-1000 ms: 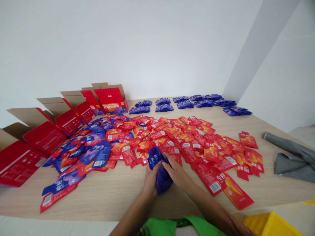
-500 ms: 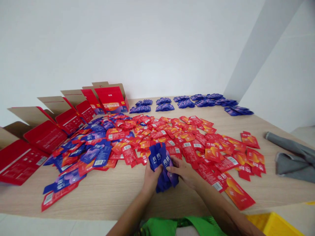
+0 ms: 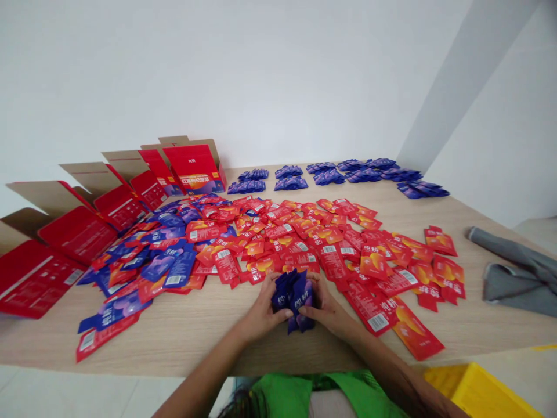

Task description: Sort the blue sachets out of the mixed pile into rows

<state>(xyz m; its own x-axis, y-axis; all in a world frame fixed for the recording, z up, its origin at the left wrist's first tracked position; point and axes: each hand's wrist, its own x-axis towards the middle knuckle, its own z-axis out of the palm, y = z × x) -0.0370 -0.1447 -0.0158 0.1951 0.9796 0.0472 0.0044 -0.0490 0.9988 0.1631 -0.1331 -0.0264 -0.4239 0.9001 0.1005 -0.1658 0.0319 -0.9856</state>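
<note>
Between my two hands is a bunch of blue sachets (image 3: pixel 293 302), held just above the near part of the table. My left hand (image 3: pixel 265 310) wraps round its left side, thumb across the front. On the other side my right hand (image 3: pixel 324 305) grips it, its thumb near the left one. Behind the hands spreads a broad heap of red sachets (image 3: pixel 287 232), lying flat and overlapping. Its left part is mixed with loose blue sachets (image 3: pixel 167 264). Several stacked bundles of blue sachets (image 3: pixel 328 176) lie in rows along the back.
Red cartons (image 3: pixel 78 232) with raised flaps line the left side, up to a carton (image 3: pixel 194 168) by the wall. Grey cloth (image 3: pixel 517 284) lies on the wooden table (image 3: pixel 187 337) at right. A yellow bin (image 3: pixel 483 389) stands below the front edge.
The fanned blue sachets have been drawn together into a tighter bunch. My hands have shifted from the front of the sachets to their two sides.
</note>
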